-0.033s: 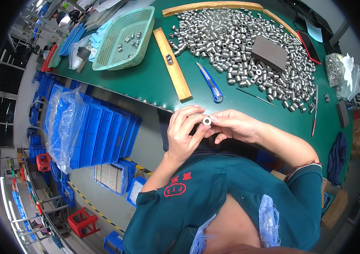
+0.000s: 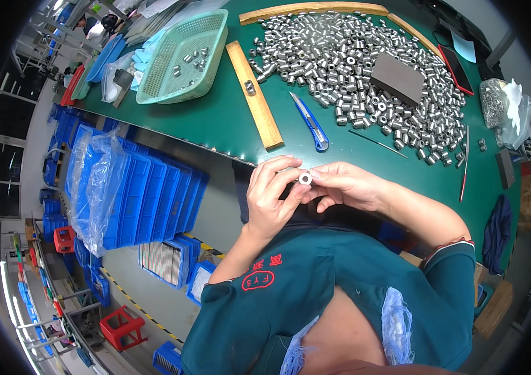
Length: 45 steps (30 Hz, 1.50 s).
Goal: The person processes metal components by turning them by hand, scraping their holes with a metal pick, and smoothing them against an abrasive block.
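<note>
Just in front of the table's near edge, a short metal bushing (image 2: 305,179) is held with its round hole facing up toward me. My left hand (image 2: 272,192) pinches it from the left between thumb and fingers. From the right, the thumb and forefinger of my right hand (image 2: 347,185) grip the same bushing. A large heap of similar metal bushings (image 2: 322,62) covers the far part of the green table. A blue utility knife (image 2: 310,123) and a wooden strip (image 2: 254,97) lie beyond my hands, with bushings resting on the strip.
A pale green basket (image 2: 153,94) at the far left holds several bushings. A grey-brown block (image 2: 397,78) sits on the heap. Thin rods (image 2: 378,144) lie on the green table (image 2: 340,159). Stacked blue crates (image 2: 147,194) stand left on the floor, near a red stool (image 2: 122,327).
</note>
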### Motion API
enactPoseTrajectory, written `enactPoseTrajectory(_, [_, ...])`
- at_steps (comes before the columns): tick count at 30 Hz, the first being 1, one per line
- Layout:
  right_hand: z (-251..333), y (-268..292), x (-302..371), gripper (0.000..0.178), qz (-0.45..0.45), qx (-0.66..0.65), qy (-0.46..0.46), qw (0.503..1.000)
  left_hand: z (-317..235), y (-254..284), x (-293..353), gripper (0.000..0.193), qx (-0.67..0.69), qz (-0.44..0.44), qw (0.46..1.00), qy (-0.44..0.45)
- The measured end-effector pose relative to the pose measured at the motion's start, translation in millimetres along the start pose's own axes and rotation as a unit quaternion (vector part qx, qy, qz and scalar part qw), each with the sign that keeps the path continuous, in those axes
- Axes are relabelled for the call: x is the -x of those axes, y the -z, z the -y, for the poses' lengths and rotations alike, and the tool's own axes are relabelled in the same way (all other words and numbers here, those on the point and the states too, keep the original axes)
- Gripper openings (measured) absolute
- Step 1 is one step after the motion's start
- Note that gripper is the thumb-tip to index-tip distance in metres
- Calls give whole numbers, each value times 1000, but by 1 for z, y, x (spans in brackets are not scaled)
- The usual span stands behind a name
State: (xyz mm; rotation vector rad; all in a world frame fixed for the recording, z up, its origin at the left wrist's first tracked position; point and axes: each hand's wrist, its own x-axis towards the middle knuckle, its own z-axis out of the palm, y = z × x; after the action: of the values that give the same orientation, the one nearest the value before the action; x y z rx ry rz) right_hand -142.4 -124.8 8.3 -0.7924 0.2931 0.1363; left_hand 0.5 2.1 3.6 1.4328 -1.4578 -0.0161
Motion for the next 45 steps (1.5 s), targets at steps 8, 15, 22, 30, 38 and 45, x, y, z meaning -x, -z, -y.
enactPoseTrajectory(8, [-3, 3, -1, 36, 15, -12, 8, 1000, 0, -1, -1, 22, -13, 5, 1000, -2])
enactPoseTrajectory(15, [-2, -1, -2, 38, -5, -15, 12, 1000, -1, -3, -2, 27, -9, 2, 1000, -5])
enactPoseTrajectory(22, [-2, 1, -1, 38, 18, -20, 29, 999, -5, -4, -5, 30, -7, 1, 1000, -5])
enactPoseTrajectory(30, [0, 0, -1, 39, 28, -28, 16, 999, -4, -5, -9, 32, -15, -9, 1000, -26])
enactPoseTrajectory(38, [-1, 0, -1, 40, 12, -24, 19, 999, -3, -4, -9, 30, -13, -3, 1000, -24])
enactPoseTrajectory(45, [2, -1, 0, 47, 39, 7, 35, 999, 39, 32, -59, 25, -240, -81, 963, -96])
